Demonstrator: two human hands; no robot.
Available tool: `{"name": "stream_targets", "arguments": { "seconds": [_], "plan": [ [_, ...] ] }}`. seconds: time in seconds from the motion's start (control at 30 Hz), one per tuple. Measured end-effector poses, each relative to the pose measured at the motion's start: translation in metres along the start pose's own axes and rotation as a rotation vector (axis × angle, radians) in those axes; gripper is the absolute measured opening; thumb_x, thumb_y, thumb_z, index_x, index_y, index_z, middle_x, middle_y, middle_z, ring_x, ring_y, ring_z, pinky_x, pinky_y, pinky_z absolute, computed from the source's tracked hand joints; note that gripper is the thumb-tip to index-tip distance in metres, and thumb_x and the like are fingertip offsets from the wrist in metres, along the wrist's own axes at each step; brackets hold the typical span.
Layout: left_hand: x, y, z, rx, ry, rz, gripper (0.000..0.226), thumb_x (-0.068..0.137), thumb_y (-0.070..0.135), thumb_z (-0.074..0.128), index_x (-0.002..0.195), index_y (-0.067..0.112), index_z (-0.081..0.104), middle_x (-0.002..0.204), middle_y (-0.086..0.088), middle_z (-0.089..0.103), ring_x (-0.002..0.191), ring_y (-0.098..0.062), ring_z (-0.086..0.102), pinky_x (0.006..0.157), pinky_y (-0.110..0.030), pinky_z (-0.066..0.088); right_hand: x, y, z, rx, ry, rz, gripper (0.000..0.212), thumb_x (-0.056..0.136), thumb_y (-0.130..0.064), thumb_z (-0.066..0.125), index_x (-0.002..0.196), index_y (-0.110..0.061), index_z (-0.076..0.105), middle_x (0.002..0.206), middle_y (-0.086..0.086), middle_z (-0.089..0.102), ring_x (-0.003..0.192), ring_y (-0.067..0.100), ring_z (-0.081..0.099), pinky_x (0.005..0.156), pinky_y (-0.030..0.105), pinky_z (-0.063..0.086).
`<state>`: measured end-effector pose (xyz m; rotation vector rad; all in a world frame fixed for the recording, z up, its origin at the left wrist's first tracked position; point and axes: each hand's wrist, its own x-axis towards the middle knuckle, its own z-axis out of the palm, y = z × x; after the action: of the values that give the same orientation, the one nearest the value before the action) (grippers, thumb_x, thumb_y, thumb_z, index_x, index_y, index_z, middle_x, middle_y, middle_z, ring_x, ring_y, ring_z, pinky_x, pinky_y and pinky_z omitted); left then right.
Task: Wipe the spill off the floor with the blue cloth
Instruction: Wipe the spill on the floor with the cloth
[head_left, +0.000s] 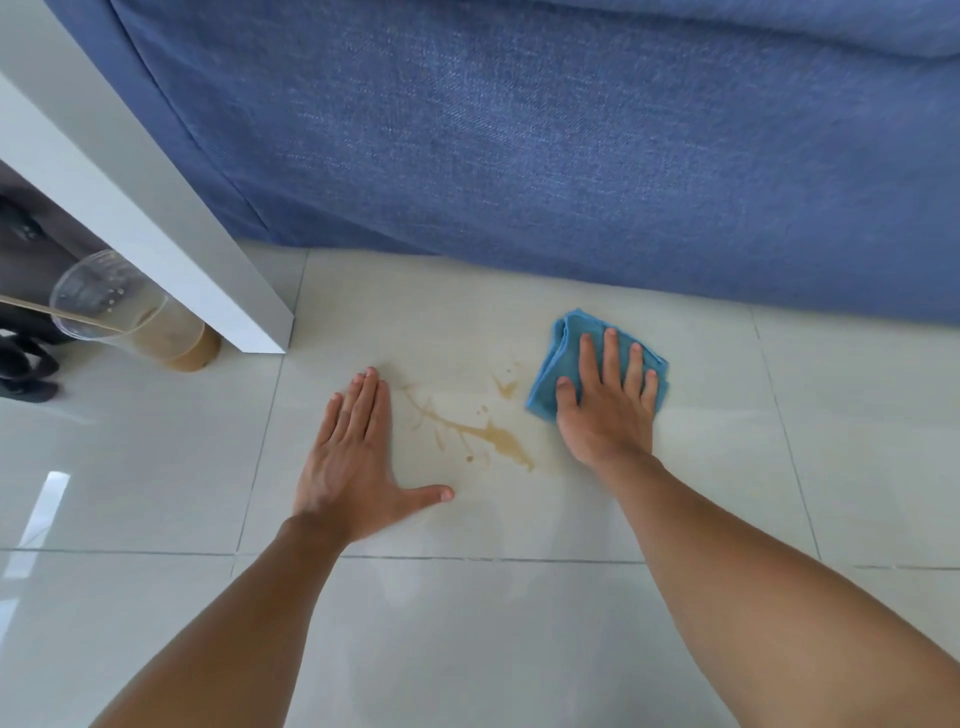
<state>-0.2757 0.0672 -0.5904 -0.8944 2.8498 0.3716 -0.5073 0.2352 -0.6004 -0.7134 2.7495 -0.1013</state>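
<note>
A brown spill (496, 436) streaks the pale floor tiles between my two hands, with smaller splashes (506, 387) nearer the cloth. The folded blue cloth (563, 356) lies flat on the floor just right of the spill. My right hand (605, 405) presses down on the cloth with its fingers spread, covering most of it. My left hand (353, 462) lies flat on the bare tile left of the spill, fingers together and thumb out, holding nothing.
A blue fabric sofa (571, 145) fills the back. A white table leg (156, 218) slants down at the left. Beside it stands a clear plastic cup (130, 312) with brown drink and a straw. Dark shoes (26, 374) sit at the far left.
</note>
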Motion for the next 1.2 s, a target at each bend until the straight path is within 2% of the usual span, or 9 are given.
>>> {"name": "stream_targets", "arguments": {
  "seconds": [0.2, 0.3, 0.43, 0.63, 0.73, 0.83, 0.93, 1.03, 1.2],
  "plan": [
    [0.001, -0.003, 0.000, -0.015, -0.001, -0.001, 0.151, 0.055, 0.105, 0.036, 0.159, 0.000, 0.004, 0.169, -0.012, -0.003, 0.157, -0.022, -0.007, 0.128, -0.043, 0.005, -0.060, 0.018, 0.008, -0.067, -0.026, -0.208, 0.070, 0.098, -0.056, 0.012, 0.163, -0.032, 0.004, 0.171, -0.007, -0.011, 0.158, 0.022, -0.012, 0.127, 0.045, -0.007],
    [0.000, -0.001, 0.000, -0.016, 0.005, -0.003, 0.151, 0.055, 0.105, 0.035, 0.159, 0.001, 0.003, 0.169, -0.012, -0.004, 0.157, -0.021, -0.008, 0.128, -0.043, 0.004, -0.048, 0.035, 0.001, -0.101, -0.029, -0.148, 0.073, 0.096, -0.057, 0.012, 0.163, -0.031, 0.004, 0.172, -0.007, -0.011, 0.158, 0.023, -0.011, 0.127, 0.046, -0.006],
    [0.002, 0.000, 0.001, -0.003, 0.003, -0.004, 0.151, 0.055, 0.103, 0.039, 0.159, 0.001, 0.001, 0.169, -0.013, -0.005, 0.157, -0.022, -0.009, 0.128, -0.042, 0.003, -0.012, -0.011, 0.001, 0.015, 0.020, 0.004, 0.070, 0.101, -0.054, 0.022, 0.163, -0.029, 0.002, 0.172, -0.001, -0.011, 0.158, 0.029, -0.012, 0.126, 0.050, -0.008],
    [0.001, -0.001, 0.000, 0.006, -0.006, -0.003, 0.151, 0.055, 0.104, 0.037, 0.159, -0.001, 0.004, 0.169, -0.014, -0.002, 0.157, -0.024, -0.005, 0.128, -0.044, 0.005, -0.080, 0.010, 0.016, -0.062, -0.017, -0.282, 0.072, 0.097, -0.057, 0.023, 0.163, -0.033, 0.007, 0.173, -0.006, -0.006, 0.158, 0.023, -0.011, 0.127, 0.046, -0.004],
    [0.001, 0.000, 0.000, 0.003, -0.002, -0.002, 0.151, 0.055, 0.104, 0.035, 0.159, 0.000, 0.002, 0.169, -0.013, -0.004, 0.157, -0.023, -0.008, 0.128, -0.043, 0.003, -0.055, 0.027, 0.008, -0.099, -0.006, -0.164, 0.074, 0.096, -0.058, 0.022, 0.163, -0.032, 0.006, 0.173, -0.005, -0.006, 0.159, 0.024, -0.009, 0.127, 0.047, -0.004],
    [0.001, 0.000, 0.001, 0.004, 0.000, -0.003, 0.151, 0.054, 0.104, 0.035, 0.159, 0.000, 0.004, 0.170, -0.013, -0.002, 0.157, -0.024, -0.007, 0.128, -0.044, 0.004, -0.021, -0.006, 0.004, -0.015, 0.029, -0.022, 0.071, 0.100, -0.055, 0.024, 0.163, -0.030, 0.004, 0.173, -0.001, -0.008, 0.158, 0.029, -0.009, 0.126, 0.050, -0.005],
    [-0.003, 0.001, 0.003, 0.009, 0.006, -0.038, 0.149, 0.054, 0.104, 0.037, 0.160, 0.004, 0.004, 0.170, -0.012, -0.002, 0.157, -0.024, -0.007, 0.127, -0.047, 0.002, -0.035, -0.027, 0.010, -0.015, 0.036, -0.164, 0.070, 0.100, -0.055, 0.026, 0.163, -0.031, 0.007, 0.173, 0.000, -0.006, 0.158, 0.029, -0.008, 0.127, 0.050, -0.006],
    [-0.006, 0.002, 0.002, 0.015, 0.002, -0.070, 0.149, 0.053, 0.105, 0.034, 0.160, 0.005, 0.006, 0.170, -0.014, -0.003, 0.157, -0.026, -0.006, 0.127, -0.048, 0.002, -0.075, 0.002, 0.015, -0.066, -0.005, -0.329, 0.072, 0.097, -0.059, 0.026, 0.163, -0.034, 0.011, 0.173, -0.006, -0.005, 0.159, 0.024, -0.009, 0.128, 0.047, -0.003],
    [-0.004, 0.003, 0.001, 0.032, -0.006, -0.065, 0.150, 0.052, 0.106, 0.026, 0.159, 0.004, 0.007, 0.169, -0.016, -0.003, 0.157, -0.027, -0.006, 0.127, -0.048, 0.003, -0.044, 0.004, 0.010, -0.056, 0.053, -0.090, 0.073, 0.097, -0.059, 0.024, 0.163, -0.031, 0.009, 0.173, -0.001, -0.003, 0.159, 0.028, -0.005, 0.127, 0.048, -0.004]
  ]
}}
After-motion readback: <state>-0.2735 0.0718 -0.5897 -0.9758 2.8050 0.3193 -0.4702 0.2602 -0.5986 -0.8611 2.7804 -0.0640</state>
